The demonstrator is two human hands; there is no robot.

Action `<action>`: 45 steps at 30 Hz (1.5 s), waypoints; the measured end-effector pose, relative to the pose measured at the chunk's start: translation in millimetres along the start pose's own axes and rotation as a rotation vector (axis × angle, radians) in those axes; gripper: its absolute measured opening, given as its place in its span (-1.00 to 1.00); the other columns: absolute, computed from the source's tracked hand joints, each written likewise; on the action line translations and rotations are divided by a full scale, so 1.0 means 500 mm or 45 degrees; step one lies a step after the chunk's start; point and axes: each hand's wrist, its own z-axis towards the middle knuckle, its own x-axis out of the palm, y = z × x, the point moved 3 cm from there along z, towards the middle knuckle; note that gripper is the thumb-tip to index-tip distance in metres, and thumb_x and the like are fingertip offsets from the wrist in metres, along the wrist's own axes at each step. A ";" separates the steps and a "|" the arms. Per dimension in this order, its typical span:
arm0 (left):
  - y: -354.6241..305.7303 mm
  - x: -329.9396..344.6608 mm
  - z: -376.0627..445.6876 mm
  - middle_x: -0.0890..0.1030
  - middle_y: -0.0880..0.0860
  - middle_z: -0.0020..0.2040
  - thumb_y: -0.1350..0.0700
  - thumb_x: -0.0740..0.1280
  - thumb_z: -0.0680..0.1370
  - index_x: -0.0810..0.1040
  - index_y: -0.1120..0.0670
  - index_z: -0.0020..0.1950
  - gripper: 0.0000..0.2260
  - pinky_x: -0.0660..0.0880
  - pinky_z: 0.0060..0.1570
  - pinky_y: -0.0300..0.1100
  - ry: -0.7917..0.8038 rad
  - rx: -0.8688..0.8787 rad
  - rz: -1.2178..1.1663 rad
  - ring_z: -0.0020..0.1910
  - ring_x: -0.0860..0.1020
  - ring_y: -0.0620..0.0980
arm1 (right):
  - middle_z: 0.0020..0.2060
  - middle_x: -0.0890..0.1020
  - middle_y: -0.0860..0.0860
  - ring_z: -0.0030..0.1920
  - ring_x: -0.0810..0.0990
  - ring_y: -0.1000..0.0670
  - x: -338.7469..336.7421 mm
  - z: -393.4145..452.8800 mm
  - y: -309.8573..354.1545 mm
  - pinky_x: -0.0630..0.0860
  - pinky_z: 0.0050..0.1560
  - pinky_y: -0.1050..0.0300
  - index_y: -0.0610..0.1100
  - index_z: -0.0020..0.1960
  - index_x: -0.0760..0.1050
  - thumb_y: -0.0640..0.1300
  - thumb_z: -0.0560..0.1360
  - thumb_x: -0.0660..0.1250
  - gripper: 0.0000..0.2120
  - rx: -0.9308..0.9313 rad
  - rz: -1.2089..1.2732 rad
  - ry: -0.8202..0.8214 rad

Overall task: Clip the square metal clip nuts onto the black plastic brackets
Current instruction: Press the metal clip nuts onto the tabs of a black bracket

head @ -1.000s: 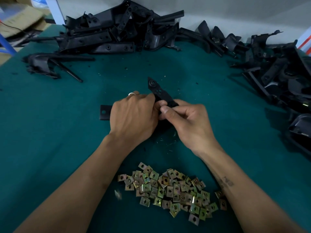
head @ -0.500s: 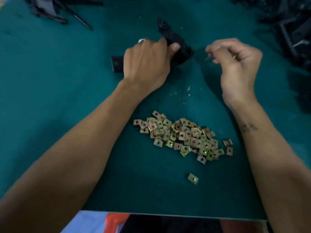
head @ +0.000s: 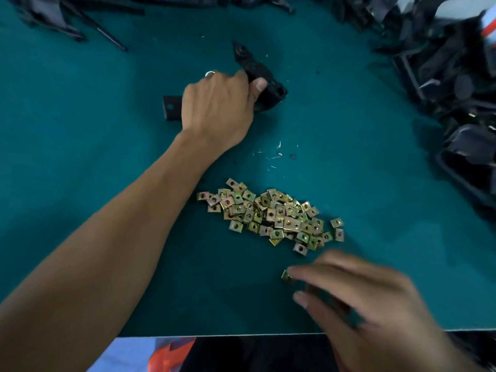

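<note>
My left hand [head: 217, 108] grips a black plastic bracket [head: 273, 91] on the green table, thumb pressed on its top. The bracket's one end points up and away; another end [head: 171, 107] sticks out left of the hand. A pile of square brass-coloured clip nuts [head: 271, 216] lies nearer to me. One stray clip nut [head: 286, 275] lies apart near the table's front edge. My right hand [head: 357, 299], blurred by motion, hovers low there with fingers spread, its index fingertip at the stray nut. The thumb is apart from the nut.
Heaps of black brackets line the far edge [head: 80, 12] and the right side [head: 456, 76] of the green table [head: 80, 157]. Small plastic shavings [head: 276, 154] lie between bracket and nuts. The table's front edge [head: 241, 334] runs just below my right hand.
My right hand left the bracket, swung right and then came down toward me to the stray nut. The left hand kept its grip on the bracket. The camera tilted downward.
</note>
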 end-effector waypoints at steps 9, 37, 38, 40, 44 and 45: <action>0.005 -0.001 -0.001 0.58 0.25 -0.17 -0.18 -0.06 0.70 0.30 0.07 -0.14 -0.60 0.23 -0.34 -0.02 0.003 -0.017 0.001 -0.24 0.45 0.22 | -0.10 0.52 0.18 -0.37 0.47 0.11 0.053 -0.025 0.032 0.45 -0.39 0.22 0.06 -0.13 0.57 -0.13 0.50 0.41 -0.90 0.210 -0.083 -0.180; -0.011 -0.012 -0.004 0.59 0.08 -0.21 -0.20 -0.06 0.66 0.42 0.11 -0.14 -0.53 0.18 -0.38 -0.09 0.023 0.195 -0.087 -0.11 0.54 0.21 | -0.16 0.54 -0.12 -0.23 0.37 0.01 -0.009 0.390 -0.167 0.28 -0.23 0.21 -0.24 -0.03 0.52 -0.49 0.56 0.24 -0.80 0.315 1.402 -0.157; -0.010 -0.013 -0.005 0.59 0.07 -0.22 -0.20 -0.06 0.66 0.40 0.11 -0.15 -0.54 0.18 -0.38 -0.10 0.025 0.202 -0.094 -0.11 0.54 0.20 | -0.17 0.55 -0.11 -0.23 0.37 0.02 0.000 0.408 -0.185 0.27 -0.24 0.20 -0.25 -0.02 0.53 -0.50 0.57 0.23 -0.80 0.370 1.409 -0.268; -0.006 -0.016 -0.005 0.58 0.05 -0.24 -0.20 -0.03 0.66 0.37 0.09 -0.18 -0.55 0.18 -0.39 -0.11 0.010 0.197 -0.102 -0.12 0.55 0.19 | -0.21 0.55 -0.11 -0.25 0.38 0.03 0.013 0.429 -0.206 0.28 -0.25 0.21 -0.24 -0.04 0.57 -0.48 0.55 0.29 -0.81 0.391 1.423 -0.415; -0.005 -0.015 -0.007 0.62 0.02 -0.18 -0.25 -0.09 0.65 0.48 0.12 -0.11 -0.45 0.18 -0.38 -0.11 0.001 0.209 -0.072 -0.07 0.56 0.16 | -0.30 0.64 -0.09 -0.28 0.55 0.04 0.029 0.429 -0.215 0.48 -0.24 0.24 -0.19 -0.12 0.64 -0.41 0.44 0.41 -0.86 0.347 1.638 -0.473; -0.006 -0.015 -0.007 0.62 0.02 -0.18 -0.25 -0.09 0.65 0.48 0.12 -0.11 -0.45 0.17 -0.38 -0.11 -0.001 0.217 -0.076 -0.07 0.56 0.16 | -0.30 0.67 -0.09 -0.27 0.60 0.03 0.033 0.428 -0.216 0.54 -0.18 0.20 -0.19 -0.13 0.64 -0.40 0.43 0.42 -0.86 0.341 1.665 -0.479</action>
